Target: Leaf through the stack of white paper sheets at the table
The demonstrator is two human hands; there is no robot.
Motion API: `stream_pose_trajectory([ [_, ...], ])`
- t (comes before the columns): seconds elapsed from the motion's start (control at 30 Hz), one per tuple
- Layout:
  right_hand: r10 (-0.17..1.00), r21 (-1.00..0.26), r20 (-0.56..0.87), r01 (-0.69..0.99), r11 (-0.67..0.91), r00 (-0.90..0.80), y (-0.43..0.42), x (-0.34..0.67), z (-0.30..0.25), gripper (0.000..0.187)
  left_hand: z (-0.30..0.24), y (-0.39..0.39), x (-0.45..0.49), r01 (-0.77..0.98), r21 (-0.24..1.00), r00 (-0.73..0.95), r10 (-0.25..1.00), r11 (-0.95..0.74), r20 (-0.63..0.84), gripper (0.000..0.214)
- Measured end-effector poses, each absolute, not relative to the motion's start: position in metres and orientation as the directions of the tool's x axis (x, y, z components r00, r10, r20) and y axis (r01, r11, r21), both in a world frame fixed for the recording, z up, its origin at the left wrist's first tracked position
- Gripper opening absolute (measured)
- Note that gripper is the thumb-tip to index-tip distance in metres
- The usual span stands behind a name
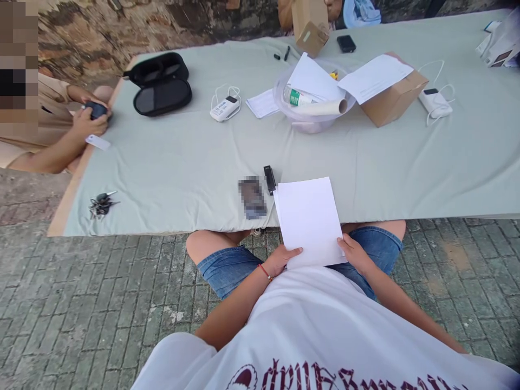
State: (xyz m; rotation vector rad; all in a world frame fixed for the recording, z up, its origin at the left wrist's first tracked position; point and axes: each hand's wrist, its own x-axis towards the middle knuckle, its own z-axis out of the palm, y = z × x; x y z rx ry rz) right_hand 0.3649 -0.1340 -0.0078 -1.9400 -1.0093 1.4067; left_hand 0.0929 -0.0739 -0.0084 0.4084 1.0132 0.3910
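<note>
My left hand [281, 259] and my right hand [354, 253] each grip a lower corner of a blank white sheet of paper [309, 219]. The sheet leans from my lap up onto the near edge of the table [170, 179], which is covered with a pale grey-green cloth. Both hands are closed on the paper, thumbs on top. A red string bracelet sits on my left wrist. Just left of the sheet's top lie a small black device [270, 179] and a blurred dark object [252, 196].
A bunch of keys [101, 204] lies near the table's left edge. Further back are a black open case [161, 84], a white power bank [225, 107], a clear bowl [312, 100] with papers and a bottle, and a cardboard box [393, 93]. Another person's hands [91, 116] hold something dark at left.
</note>
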Motion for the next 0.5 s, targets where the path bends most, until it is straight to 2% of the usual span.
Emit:
stream_pose_trajectory([
  [0.13, 0.754, -0.753, -0.653, 0.039, -0.656, 0.071, -0.144, 0.366, -0.011, 0.035, -0.005, -0.059, 0.082, -0.126, 0.511, 0.49, 0.501, 0.85, -0.714, 0.054],
  [0.27, 0.744, -0.731, -0.668, -0.21, -0.649, 0.023, -0.13, 0.376, -0.017, 0.037, -0.007, -0.029, 0.084, -0.333, 0.509, 0.426, 0.608, 0.794, -0.67, 0.051],
  [0.4, 0.749, -0.704, -0.662, -0.376, -0.603, 0.038, -0.101, 0.375, -0.023, 0.043, -0.014, -0.019, 0.103, -0.288, 0.422, 0.442, 0.51, 0.86, -0.738, 0.048],
  [0.5, 0.719, -0.665, -0.695, -0.38, -0.643, -0.003, -0.089, 0.369, -0.023, 0.047, -0.017, -0.026, 0.117, -0.227, 0.394, 0.455, 0.455, 0.89, -0.766, 0.05],
])
